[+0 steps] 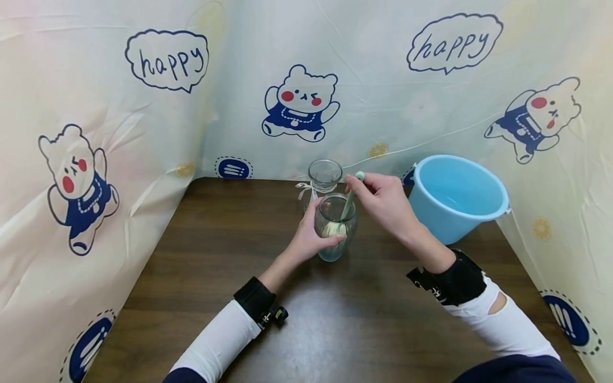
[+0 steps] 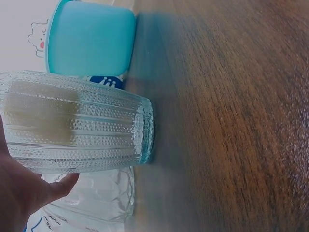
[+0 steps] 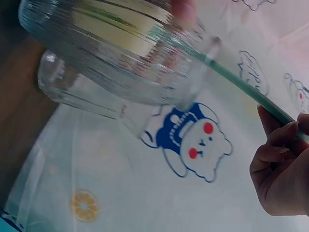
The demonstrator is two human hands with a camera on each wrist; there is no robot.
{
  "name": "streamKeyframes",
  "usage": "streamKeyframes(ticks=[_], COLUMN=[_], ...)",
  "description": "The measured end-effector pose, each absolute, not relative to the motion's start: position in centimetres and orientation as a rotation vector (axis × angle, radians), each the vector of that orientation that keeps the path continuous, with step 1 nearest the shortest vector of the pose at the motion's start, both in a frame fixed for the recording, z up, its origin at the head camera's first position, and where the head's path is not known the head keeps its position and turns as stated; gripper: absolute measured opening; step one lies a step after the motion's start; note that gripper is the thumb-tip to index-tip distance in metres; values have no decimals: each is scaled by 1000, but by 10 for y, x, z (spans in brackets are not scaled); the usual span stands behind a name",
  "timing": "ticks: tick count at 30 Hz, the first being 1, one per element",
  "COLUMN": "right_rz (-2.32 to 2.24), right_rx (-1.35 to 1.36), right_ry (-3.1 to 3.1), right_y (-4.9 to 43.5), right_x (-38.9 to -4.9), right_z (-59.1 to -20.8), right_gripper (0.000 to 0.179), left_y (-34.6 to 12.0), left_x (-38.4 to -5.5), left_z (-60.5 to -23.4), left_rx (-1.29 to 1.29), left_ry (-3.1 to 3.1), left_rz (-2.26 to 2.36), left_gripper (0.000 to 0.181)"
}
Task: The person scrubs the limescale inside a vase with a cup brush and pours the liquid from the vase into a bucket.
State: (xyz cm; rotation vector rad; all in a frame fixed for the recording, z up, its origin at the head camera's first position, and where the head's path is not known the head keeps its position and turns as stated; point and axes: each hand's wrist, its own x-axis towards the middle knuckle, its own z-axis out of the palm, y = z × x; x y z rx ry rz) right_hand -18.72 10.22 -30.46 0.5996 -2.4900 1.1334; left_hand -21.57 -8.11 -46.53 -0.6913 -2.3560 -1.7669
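Observation:
My left hand [image 1: 313, 236] grips a clear ribbed glass jar [image 1: 332, 251], fingers around its side and thumb across the front. Inside the jar is the pale yellow head [image 3: 118, 26] of a bottle brush, which looks like sponge. Its thin green handle [image 1: 348, 206] slants up out of the mouth. Near the top of that handle, my right hand [image 1: 383, 199] pinches it with curled fingers, above and right of the rim. In the left wrist view, the jar [image 2: 87, 125] shows its beaded ribs; whether its base touches the table cannot be told.
Just behind the held jar stands a second clear glass jar [image 1: 324, 171] with a white bow at its neck. A light blue bucket [image 1: 452, 226] stands to the right on the brown wooden table [image 1: 215, 250]. A printed cloth [image 1: 230, 106] hangs around the table's back and sides.

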Motion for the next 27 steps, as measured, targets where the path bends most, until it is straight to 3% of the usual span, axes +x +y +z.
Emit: streamKeyframes(ticks=[7,17,27], right_rz=[983,1055,951], right_rx=[645,597,734], right_ry=[-2681,-2580,-2711], right_y=[100,103,96], right_x=[-191,-187,-189], right_z=[-322,-282,-320], right_gripper=[47,44,43], left_y=[-81,-81,-83], left_x=[-208,-216,-214], left_z=[-452,-463,-464], left_rx=[-689,-693,-678], left_ry=[-2369,-2348,-2370], left_rz=[-1790,-1770,-1812], left_gripper=[94,96,93])
